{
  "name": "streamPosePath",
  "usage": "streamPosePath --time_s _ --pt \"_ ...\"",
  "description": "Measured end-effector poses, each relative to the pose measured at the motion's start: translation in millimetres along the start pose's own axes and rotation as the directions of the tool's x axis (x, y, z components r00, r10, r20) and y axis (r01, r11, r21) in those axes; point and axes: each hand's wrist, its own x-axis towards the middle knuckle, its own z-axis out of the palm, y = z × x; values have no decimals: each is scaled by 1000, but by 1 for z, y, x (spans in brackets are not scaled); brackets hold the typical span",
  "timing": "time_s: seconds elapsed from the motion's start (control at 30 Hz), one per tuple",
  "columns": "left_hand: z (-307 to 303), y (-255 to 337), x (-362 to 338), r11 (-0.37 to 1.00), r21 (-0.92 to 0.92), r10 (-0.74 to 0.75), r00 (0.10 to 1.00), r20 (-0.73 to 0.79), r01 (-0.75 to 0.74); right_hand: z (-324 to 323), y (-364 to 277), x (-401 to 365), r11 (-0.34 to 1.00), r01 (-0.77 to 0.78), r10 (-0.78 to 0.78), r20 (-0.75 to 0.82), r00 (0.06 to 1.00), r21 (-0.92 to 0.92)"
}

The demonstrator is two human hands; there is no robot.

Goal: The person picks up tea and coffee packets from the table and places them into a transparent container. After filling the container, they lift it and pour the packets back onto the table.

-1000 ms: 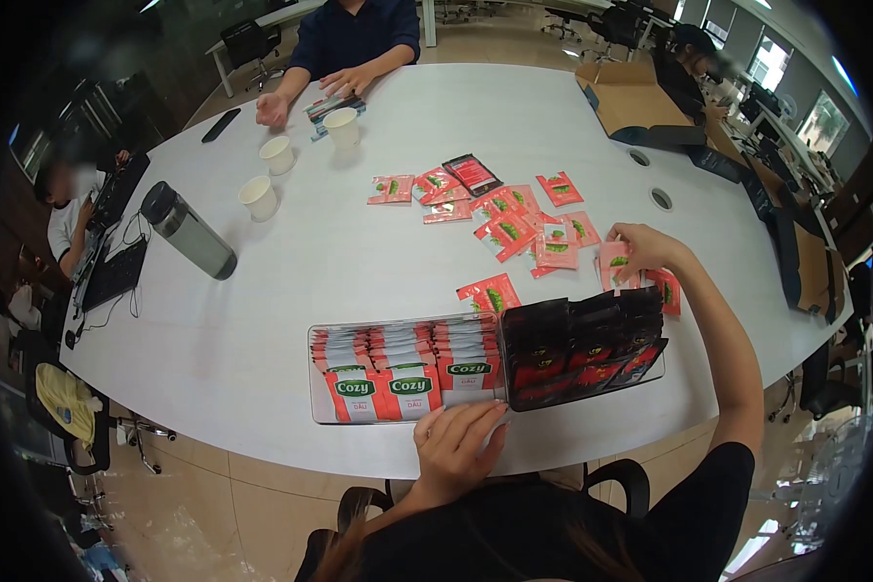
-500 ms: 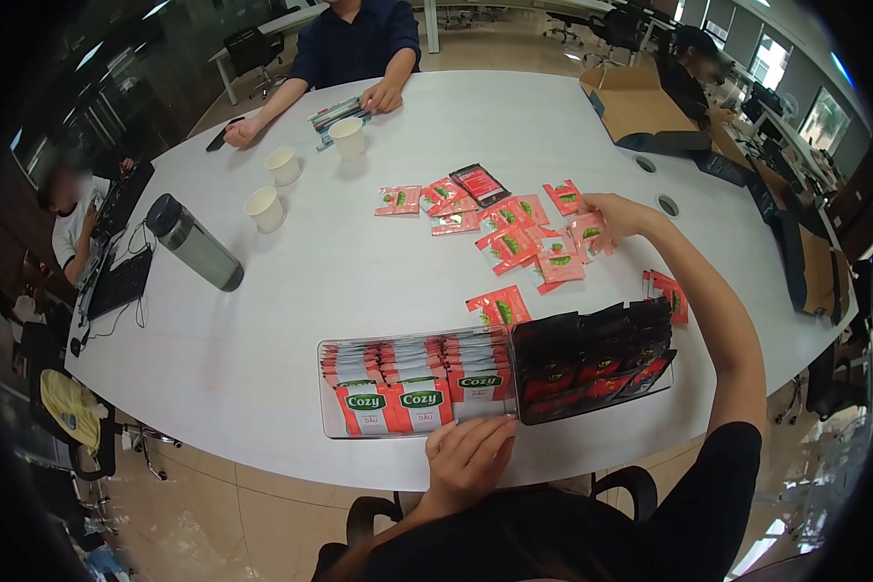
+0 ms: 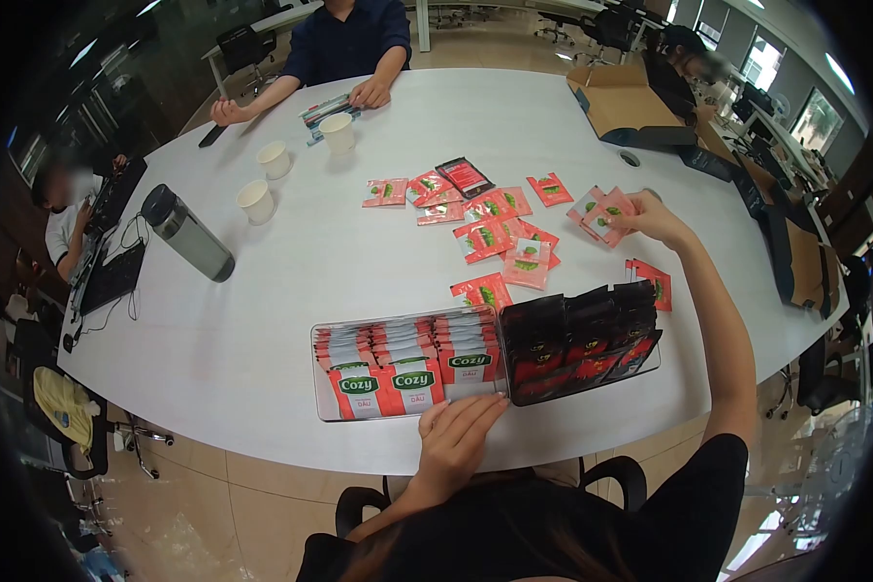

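My right hand (image 3: 656,219) pinches red and pink sachets (image 3: 611,215) above the right side of the white table. To its left lies a loose spread of red sachets (image 3: 487,239), with one black-and-red packet (image 3: 466,177) among them. My left hand (image 3: 458,435) rests at the front rim of a clear tray (image 3: 318,388) filled with rows of Cozy sachets (image 3: 413,383); its fingers are together, and whatever they grip is hidden. Against that tray's right side stands a second clear tray holding black packets (image 3: 582,344). More red sachets (image 3: 658,283) lie behind the black packets, at the right.
Three paper cups (image 3: 274,160) and a grey bottle (image 3: 190,233) stand on the left. A person's hands (image 3: 371,92) are across the table by some slim packs (image 3: 326,113). An open cardboard box (image 3: 630,107) lies at the back right; a keyboard (image 3: 114,276) is far left.
My right hand has lifted sachets off the spread and moved right with them. The view has shifted slightly. My left hand remains by the tray's front rim.
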Motion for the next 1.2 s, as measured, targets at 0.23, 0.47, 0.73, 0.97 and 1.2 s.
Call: streamPosePath --time_s 0.23,0.47,0.73,0.97,1.2 --pt "4 -1 -2 997 -49 57 998 23 -56 20 -45 -80 938 314 -268 -265 926 149" --pt "-9 9 7 978 -206 -9 1000 -28 4 79 -43 -166 808 563 -538 -608 584 -174" --pt "-100 60 32 286 -891 10 931 -366 -353 171 -3 -198 789 571 -399 -896 194 -228" --pt "-136 93 12 -47 -928 282 886 -368 -370 210 -26 -198 763 445 -593 -782 193 -469" --pt "-121 89 24 57 -935 261 909 -324 -350 226 -48 -203 670 524 -668 -736 113 -527"
